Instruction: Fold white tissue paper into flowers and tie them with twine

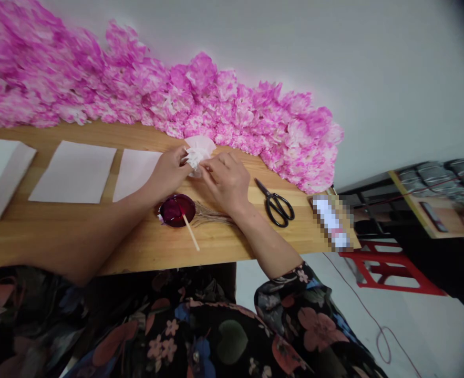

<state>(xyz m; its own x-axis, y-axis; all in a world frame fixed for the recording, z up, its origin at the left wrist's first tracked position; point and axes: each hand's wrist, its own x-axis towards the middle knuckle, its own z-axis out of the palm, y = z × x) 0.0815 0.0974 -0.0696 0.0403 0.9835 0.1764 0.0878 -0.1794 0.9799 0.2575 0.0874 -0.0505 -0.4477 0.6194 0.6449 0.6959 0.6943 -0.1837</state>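
A white paper flower (198, 149) with ruffled inner petals is between my two hands, just above the wooden table. My left hand (171, 170) is closed around its left side. At its lower right, my right hand (228, 179) pinches the petals between thumb and fingers. Below the flower stands a small bowl of dark red liquid (172, 212), and a thin wooden stick (191, 232) leans out of it. Thin brownish stems (212, 214) lie beside the bowl, partly under my right forearm. Black-handled scissors (276, 203) lie to the right of my right hand.
Pink and white paper flowers (232, 107) are heaped along the wall. Stacks of white paper sheets (74, 172) lie at left on the wooden table (145, 249). A blurred-out object (332, 223) sits at its right end. Beyond are a red stool (393, 268) and another person's arm.
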